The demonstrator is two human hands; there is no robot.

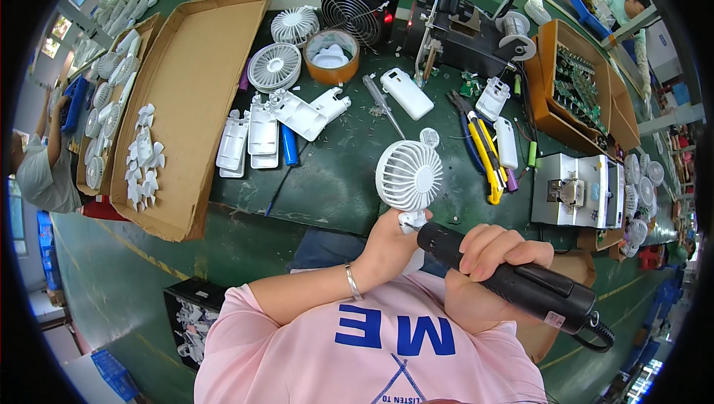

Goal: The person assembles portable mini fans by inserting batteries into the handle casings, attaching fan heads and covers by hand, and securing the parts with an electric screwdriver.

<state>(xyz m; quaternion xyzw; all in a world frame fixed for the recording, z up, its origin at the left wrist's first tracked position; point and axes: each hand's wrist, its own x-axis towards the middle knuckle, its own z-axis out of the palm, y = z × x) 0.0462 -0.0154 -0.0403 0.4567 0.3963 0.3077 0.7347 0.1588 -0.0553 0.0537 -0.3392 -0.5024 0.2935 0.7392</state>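
A white handheld fan [409,177] is upright near my body, its grille facing up. Around its neck and handle my left hand [387,248] is closed, a silver bangle on the wrist. My right hand [498,259] grips a black electric screwdriver [535,289], whose cord trails off at the lower right. The screwdriver's nose reaches the fan's neck beside my left fingers; whether the bit touches a screw cannot be made out. Just beyond the fan lie a thin screwdriver [383,106] and a white handle shell [407,94].
White shells [264,132] and a blue battery [289,145] lie left. A cardboard tray [201,54] holds fan blades. Farther back stand a tape roll [331,69], a black cooling fan [357,13] and a solder spool [515,32]. Right are a yellow cutter [487,151], circuit boards and a metal-topped box [573,192].
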